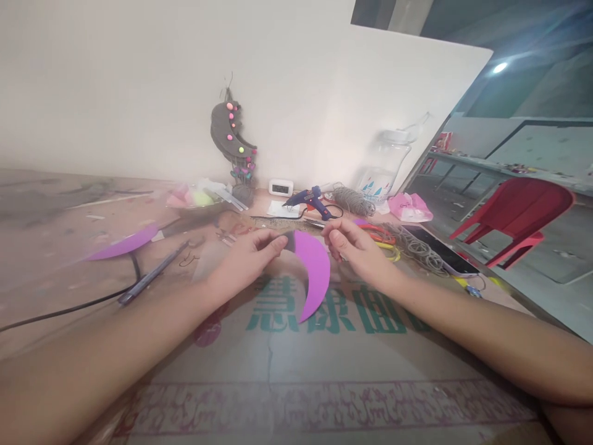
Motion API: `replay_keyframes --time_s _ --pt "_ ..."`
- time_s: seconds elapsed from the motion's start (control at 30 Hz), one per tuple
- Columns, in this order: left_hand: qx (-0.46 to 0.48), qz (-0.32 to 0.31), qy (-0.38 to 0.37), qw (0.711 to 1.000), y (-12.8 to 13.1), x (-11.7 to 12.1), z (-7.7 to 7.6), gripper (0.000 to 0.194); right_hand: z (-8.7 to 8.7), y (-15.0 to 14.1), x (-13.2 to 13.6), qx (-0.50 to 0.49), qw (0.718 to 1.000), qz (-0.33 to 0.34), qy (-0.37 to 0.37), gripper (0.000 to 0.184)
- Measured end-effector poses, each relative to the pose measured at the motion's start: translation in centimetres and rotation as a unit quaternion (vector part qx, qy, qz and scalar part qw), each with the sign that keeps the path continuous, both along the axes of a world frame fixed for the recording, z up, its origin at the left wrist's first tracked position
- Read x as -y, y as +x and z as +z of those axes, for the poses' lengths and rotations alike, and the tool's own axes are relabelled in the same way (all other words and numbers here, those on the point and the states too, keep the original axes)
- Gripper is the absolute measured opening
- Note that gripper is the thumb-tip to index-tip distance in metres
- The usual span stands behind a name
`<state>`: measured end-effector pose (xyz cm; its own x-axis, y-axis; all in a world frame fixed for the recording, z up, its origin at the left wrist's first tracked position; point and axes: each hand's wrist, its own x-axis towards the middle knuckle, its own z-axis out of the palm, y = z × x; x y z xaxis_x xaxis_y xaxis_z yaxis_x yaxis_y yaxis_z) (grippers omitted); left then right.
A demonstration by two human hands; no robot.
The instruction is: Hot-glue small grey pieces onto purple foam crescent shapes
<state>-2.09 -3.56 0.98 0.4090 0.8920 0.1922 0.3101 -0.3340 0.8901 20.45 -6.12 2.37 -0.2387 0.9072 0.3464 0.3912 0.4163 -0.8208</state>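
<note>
A purple crescent moon cutout (pixel 315 272) hangs point-down over the printed sheet. Its upper left end is covered in dark grey, perhaps wound yarn. My left hand (pixel 259 253) pinches that grey end between thumb and fingers. On the other side, my right hand (pixel 347 244) is closed near the crescent's upper right edge, thumb against curled fingers. What it holds, if anything, is too small to make out. Beyond the hands lie a blue glue gun (pixel 311 201) and scissors with orange handles (pixel 377 233).
A finished grey moon ornament (pixel 227 133) with coloured pompoms hangs on the white board. Grey yarn (pixel 354 199), a clear jar (pixel 384 167), a phone (pixel 435 247) and a small clock (pixel 281 186) stand or lie around. Left are a bowl (pixel 194 201), a pen-like tool (pixel 152 275) and another purple piece (pixel 125 244).
</note>
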Motion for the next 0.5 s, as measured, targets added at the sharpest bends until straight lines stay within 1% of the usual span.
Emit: replay_keyframes --time_s 0.1,0.17,0.23,0.3,0.37,0.43,0.5 --pt "0.009 0.048 0.040 0.998 -0.03 0.31 0.44 0.031 0.14 -0.07 0.04 0.021 0.999 0.020 -0.019 0.026" --pt "0.009 0.075 0.066 0.995 -0.05 0.49 0.62 0.030 -0.12 -0.27 0.17 0.040 0.998 0.040 -0.034 0.024" --pt "0.010 0.092 0.082 0.992 -0.06 0.58 0.64 0.030 -0.48 -0.42 0.32 0.064 0.997 0.041 -0.027 0.025" --pt "0.022 0.091 0.081 0.992 -0.04 0.52 0.47 0.033 -0.73 -0.42 0.42 0.073 0.997 0.025 -0.005 0.024" --pt "0.045 0.090 0.068 0.993 0.01 0.34 0.18 0.039 -0.82 -0.27 0.42 0.055 0.998 0.000 0.026 0.022" --pt "0.061 0.099 0.054 0.992 0.09 0.12 -0.07 0.041 -0.80 -0.07 0.34 0.031 0.998 -0.016 0.052 0.019" --pt "0.057 0.104 0.038 0.992 0.16 0.01 -0.17 0.039 -0.77 0.05 0.21 0.013 0.999 -0.014 0.051 0.019"
